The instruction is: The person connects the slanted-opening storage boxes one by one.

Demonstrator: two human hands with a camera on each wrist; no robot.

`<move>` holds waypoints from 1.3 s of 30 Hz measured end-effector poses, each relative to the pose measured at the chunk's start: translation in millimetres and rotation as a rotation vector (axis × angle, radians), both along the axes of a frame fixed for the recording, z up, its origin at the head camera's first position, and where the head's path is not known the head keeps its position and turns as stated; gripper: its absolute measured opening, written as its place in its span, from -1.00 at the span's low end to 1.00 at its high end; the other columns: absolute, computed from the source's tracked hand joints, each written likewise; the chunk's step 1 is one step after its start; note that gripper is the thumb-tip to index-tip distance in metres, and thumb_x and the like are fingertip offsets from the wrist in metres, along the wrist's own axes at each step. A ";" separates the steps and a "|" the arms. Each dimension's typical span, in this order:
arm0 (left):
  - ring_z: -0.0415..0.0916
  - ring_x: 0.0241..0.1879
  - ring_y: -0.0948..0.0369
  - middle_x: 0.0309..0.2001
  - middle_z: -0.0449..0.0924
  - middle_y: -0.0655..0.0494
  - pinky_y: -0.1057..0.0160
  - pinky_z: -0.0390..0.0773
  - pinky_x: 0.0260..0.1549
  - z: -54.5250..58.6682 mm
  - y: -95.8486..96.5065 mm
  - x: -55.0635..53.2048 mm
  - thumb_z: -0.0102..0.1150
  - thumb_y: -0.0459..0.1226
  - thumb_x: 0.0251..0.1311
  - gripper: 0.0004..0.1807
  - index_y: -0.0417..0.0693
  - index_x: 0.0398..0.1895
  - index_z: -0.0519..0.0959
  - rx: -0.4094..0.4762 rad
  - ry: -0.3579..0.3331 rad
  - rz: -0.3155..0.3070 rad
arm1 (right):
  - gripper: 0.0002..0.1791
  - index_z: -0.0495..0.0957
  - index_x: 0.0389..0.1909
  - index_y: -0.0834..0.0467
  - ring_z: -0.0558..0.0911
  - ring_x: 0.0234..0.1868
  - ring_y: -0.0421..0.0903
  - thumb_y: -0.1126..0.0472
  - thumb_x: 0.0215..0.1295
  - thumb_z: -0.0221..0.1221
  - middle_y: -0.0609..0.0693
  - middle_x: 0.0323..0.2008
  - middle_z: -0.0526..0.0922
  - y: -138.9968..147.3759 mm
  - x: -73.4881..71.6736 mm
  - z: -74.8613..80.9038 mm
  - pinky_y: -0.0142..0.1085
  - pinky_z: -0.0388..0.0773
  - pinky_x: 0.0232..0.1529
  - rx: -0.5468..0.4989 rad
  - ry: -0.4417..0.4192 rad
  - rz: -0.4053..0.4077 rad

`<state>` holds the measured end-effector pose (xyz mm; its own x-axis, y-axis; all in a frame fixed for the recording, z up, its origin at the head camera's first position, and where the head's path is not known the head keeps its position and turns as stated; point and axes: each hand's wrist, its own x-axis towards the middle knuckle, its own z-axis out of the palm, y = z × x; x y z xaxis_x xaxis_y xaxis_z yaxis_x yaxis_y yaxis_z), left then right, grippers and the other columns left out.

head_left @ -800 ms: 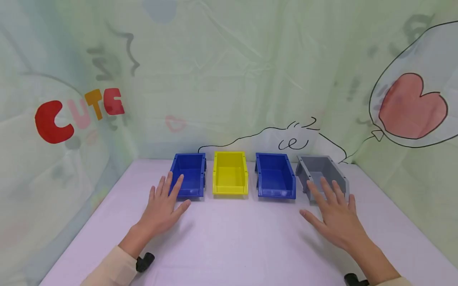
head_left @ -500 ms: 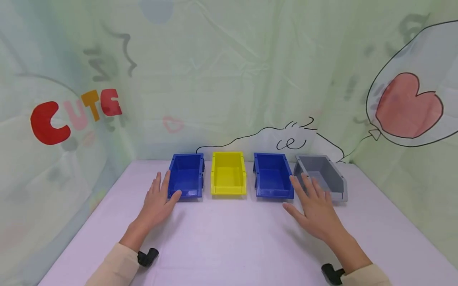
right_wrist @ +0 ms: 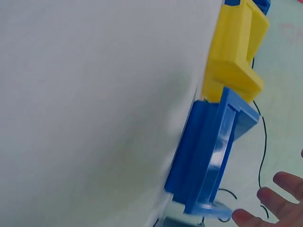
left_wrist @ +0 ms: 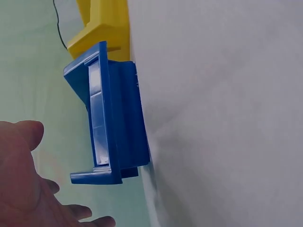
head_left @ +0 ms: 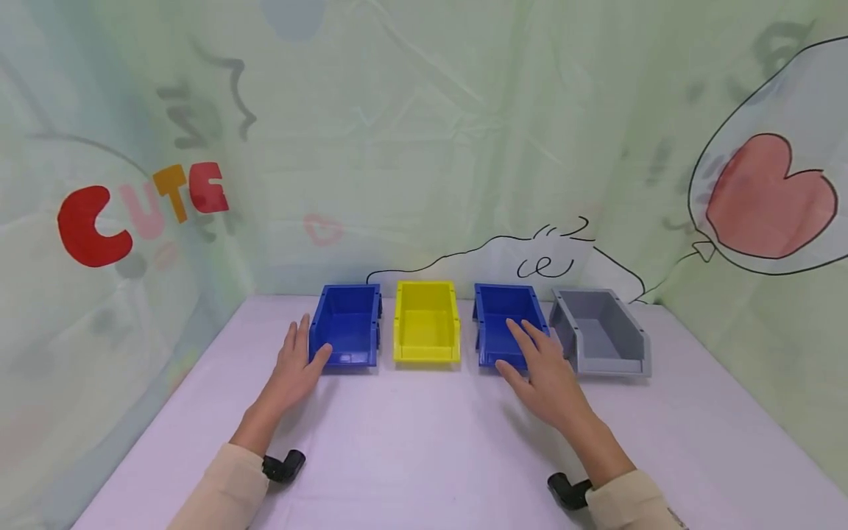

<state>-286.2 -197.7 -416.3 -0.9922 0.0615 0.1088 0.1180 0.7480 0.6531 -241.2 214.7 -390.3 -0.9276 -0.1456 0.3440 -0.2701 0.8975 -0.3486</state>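
Four would exceed my count, so several open-front plastic bins stand in a row at the back of the table. My left hand (head_left: 291, 374) hovers at the left side of the left blue bin (head_left: 347, 324), fingers extended, holding nothing; in the left wrist view that blue bin (left_wrist: 116, 118) lies beyond the thumb. My right hand (head_left: 546, 379) is spread over the front right corner of the right blue bin (head_left: 500, 313), partly covering it, and holds nothing. Whether either hand touches a bin cannot be told. The right wrist view shows fingertips (right_wrist: 274, 203) beside the blue bin (right_wrist: 203, 151).
Between the blue bins stands a yellow bin (head_left: 427, 324); a grey bin (head_left: 606, 327) is at the far right. The pale table (head_left: 424, 449) meets a printed curtain (head_left: 424, 147) behind and at both sides. A black wrist device (head_left: 568, 491) sits on each arm.
My right hand has moved left, from in front of the grey bin to the right blue bin. The left hand has shifted slightly left and its fingers have drawn closer together.
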 end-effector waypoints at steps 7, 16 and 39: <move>-0.38 0.63 -0.32 0.64 -0.39 -0.40 -0.34 -0.20 0.56 -4.2 -0.4 -9.4 -0.20 -0.02 0.63 -0.14 -0.20 0.67 -0.39 0.133 0.002 -0.038 | -0.21 0.11 0.63 0.07 0.28 0.50 0.39 0.03 0.49 0.20 0.30 0.55 0.21 -17.3 -10.0 -3.5 0.39 0.33 0.36 -0.083 -0.039 0.018; -0.32 0.64 -0.29 0.65 -0.32 -0.38 -0.30 -0.18 0.58 -9.3 0.4 -16.8 -0.13 -0.10 0.60 -0.13 -0.19 0.67 -0.38 0.201 0.003 -0.020 | -0.27 0.20 0.59 0.11 0.43 0.42 0.26 0.08 0.49 0.18 0.25 0.49 0.33 -39.5 -22.3 -1.5 0.25 0.43 0.38 -0.202 -0.048 0.015; 0.10 0.53 -0.36 0.58 0.03 -0.41 -0.25 0.16 0.52 -20.7 -0.2 -28.8 -0.13 -0.45 0.51 -0.27 -0.13 0.68 -0.07 0.413 0.039 0.024 | -0.12 -0.03 0.64 0.22 0.33 0.49 0.30 0.11 0.45 0.18 0.36 0.55 0.17 -88.7 -57.0 6.1 0.24 0.31 0.48 -0.399 -0.286 -0.015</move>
<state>-314.9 -197.9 -437.0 -0.9874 -0.0189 0.1571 0.1341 0.4266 0.8944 -298.2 126.1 -384.2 -0.9940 -0.0399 0.1016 -0.1014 0.6819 -0.7244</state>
